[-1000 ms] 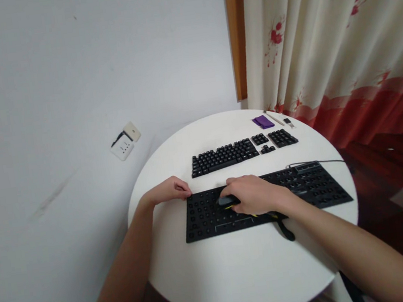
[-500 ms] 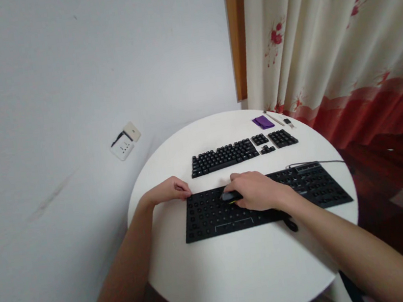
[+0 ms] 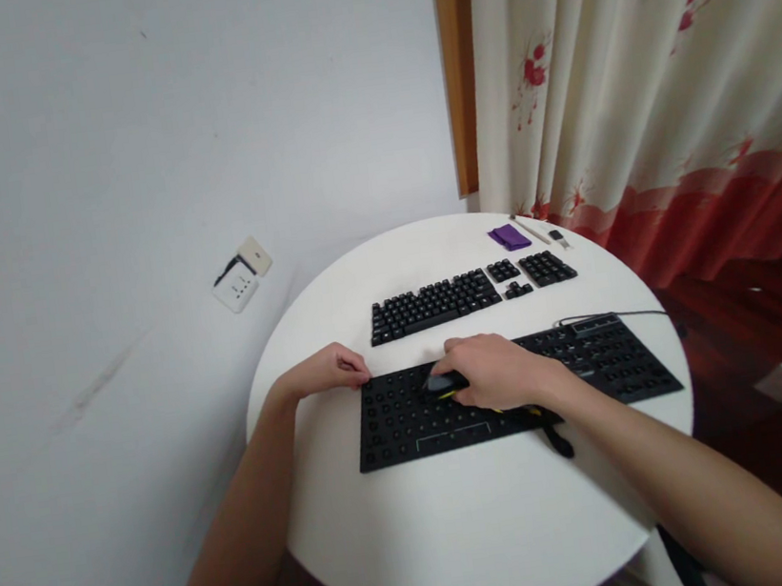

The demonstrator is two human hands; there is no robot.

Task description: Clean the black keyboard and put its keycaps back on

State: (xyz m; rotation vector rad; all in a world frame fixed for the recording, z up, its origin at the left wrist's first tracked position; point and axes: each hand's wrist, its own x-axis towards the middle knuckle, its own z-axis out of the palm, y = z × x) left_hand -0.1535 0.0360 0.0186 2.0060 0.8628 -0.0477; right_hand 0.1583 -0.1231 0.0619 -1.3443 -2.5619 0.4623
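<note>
A black keyboard base (image 3: 609,365) with its keycaps off lies across the round white table (image 3: 466,533). My right hand (image 3: 499,373) is shut on a black brush with yellow trim (image 3: 442,383); its head presses on the base's middle, its handle end (image 3: 559,444) sticks out behind my wrist. My left hand (image 3: 325,371) rests curled against the base's upper left corner and holds nothing that I can see. Behind the base the removed black keycaps (image 3: 436,303) are laid out in keyboard order.
A purple cloth (image 3: 510,237), a thin pale stick (image 3: 533,229) and a small dark tool (image 3: 557,236) lie at the table's far edge. A cable (image 3: 617,314) runs right from the base. A wall socket (image 3: 237,279) and a flowered curtain (image 3: 624,89) stand behind.
My right hand has shifted the brush slightly right and back along the base, then barely moved. My left hand has stayed put.
</note>
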